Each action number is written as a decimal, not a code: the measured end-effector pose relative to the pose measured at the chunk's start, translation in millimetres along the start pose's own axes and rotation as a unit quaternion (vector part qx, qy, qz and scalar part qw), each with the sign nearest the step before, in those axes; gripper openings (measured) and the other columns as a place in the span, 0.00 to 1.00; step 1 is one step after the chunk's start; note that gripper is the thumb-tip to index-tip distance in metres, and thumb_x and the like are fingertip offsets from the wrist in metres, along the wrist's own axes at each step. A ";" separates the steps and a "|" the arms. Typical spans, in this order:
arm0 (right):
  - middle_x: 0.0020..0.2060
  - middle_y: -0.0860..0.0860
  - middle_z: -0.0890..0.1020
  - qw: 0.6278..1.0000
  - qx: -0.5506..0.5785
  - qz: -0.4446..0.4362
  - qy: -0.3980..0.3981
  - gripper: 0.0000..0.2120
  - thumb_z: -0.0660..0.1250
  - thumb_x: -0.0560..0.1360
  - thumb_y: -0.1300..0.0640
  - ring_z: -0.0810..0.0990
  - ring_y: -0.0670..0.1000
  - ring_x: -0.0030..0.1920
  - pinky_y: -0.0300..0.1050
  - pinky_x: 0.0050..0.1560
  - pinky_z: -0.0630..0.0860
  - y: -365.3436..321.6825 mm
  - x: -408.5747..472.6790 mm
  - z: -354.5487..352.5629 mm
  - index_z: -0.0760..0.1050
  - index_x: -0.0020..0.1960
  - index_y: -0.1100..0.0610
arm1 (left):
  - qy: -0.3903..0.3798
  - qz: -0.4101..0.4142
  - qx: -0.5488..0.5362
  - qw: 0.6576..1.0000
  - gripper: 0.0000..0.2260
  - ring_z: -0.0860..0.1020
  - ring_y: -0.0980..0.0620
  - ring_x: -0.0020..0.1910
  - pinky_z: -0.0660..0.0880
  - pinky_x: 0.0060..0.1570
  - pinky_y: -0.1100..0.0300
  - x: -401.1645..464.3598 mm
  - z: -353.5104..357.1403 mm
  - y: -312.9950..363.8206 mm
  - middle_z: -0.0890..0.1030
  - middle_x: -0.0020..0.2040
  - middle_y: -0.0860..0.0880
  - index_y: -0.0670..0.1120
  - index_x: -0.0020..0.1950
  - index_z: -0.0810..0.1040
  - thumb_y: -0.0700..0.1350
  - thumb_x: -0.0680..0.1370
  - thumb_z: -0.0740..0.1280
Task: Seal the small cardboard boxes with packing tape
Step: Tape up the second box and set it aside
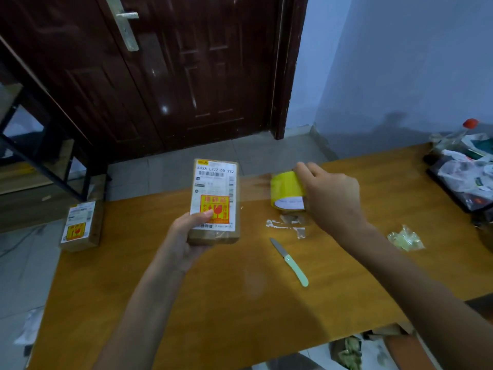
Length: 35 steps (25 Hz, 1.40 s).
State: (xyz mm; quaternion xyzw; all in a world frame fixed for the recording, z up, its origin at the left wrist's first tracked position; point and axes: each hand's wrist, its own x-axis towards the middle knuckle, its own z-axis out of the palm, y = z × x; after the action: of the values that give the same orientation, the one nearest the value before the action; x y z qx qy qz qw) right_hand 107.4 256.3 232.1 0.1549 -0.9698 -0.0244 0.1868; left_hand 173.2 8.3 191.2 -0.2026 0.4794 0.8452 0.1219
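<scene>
Nearest to me, both forearms reach out over the desk [186, 303], and I read the step from what each one carries. Left hand [186, 233] grips the near end of a small cardboard box [214, 201] and holds it up off the desk, label side toward me, thumb curled onto the red sticker. Right hand [330, 193] has its fingers curled over the yellow tape roll [286, 192], which sits just right of the box. A clear strip seems to stretch from roll to box, though it is too faint for me to be sure it is stuck down.

I judge I am mid-wrap on this box — tape being drawn across it. Next I would need to keep the strip taut, press it flat against the cardboard, then cut it; the knife [290, 263] with the pale green handle lies on the desk, near and to the right, untouched.

A second box [80, 225] rests at the desk's far-left edge — whether it is sealed I cannot tell.
</scene>
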 end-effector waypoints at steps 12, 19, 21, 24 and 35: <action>0.28 0.52 0.73 1.000 0.023 -0.002 -0.008 0.29 0.70 0.53 0.73 0.58 0.52 0.19 0.35 0.28 0.46 -26.3 4.3 15.1 0.78 0.54 0.59 | -0.109 0.028 -0.116 0.987 0.19 0.83 0.45 0.50 0.81 0.45 0.52 -11.5 8.2 3.6 0.82 0.54 0.43 0.46 0.54 0.84 0.44 0.63 0.76; 0.30 0.52 0.69 1.000 0.021 0.000 -0.017 0.22 0.72 0.61 0.70 0.60 0.52 0.20 0.39 0.26 0.55 -48.0 4.6 7.3 0.76 0.53 0.57 | -0.215 0.010 -0.134 0.967 0.26 0.81 0.45 0.55 0.78 0.53 0.51 -7.9 24.5 -1.9 0.81 0.57 0.43 0.46 0.59 0.82 0.46 0.62 0.79; 0.30 0.52 0.68 1.000 0.027 0.004 0.000 0.17 0.71 0.65 0.68 0.60 0.51 0.21 0.39 0.25 0.57 -50.4 6.6 3.9 0.75 0.52 0.58 | -0.237 -0.015 -0.143 0.961 0.27 0.79 0.44 0.56 0.76 0.54 0.50 -3.3 26.5 -7.3 0.80 0.59 0.43 0.46 0.62 0.79 0.47 0.64 0.78; 0.30 0.53 0.71 1.000 -0.002 0.006 0.009 0.14 0.70 0.64 0.68 0.57 0.51 0.20 0.38 0.25 0.55 -49.8 9.2 1.7 0.76 0.49 0.60 | -0.194 -0.017 -0.109 0.975 0.29 0.80 0.45 0.50 0.77 0.46 0.53 8.6 23.1 -11.3 0.80 0.55 0.41 0.42 0.60 0.78 0.49 0.62 0.80; 0.25 0.50 0.67 0.994 -0.084 -0.045 0.053 0.15 0.54 0.59 0.73 0.57 0.51 0.21 0.39 0.27 0.53 -65.9 1.4 -10.6 0.71 0.32 0.55 | -0.044 -0.013 0.175 0.984 0.20 0.81 0.51 0.44 0.75 0.42 0.60 1.0 23.2 -16.1 0.84 0.45 0.47 0.42 0.55 0.79 0.52 0.68 0.68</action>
State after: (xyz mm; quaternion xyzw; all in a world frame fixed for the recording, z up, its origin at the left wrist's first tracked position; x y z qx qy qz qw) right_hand 129.3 193.4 235.5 0.1829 -0.9451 -0.1058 0.2493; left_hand 173.6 36.5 189.1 -0.1470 0.6113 0.7548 0.1872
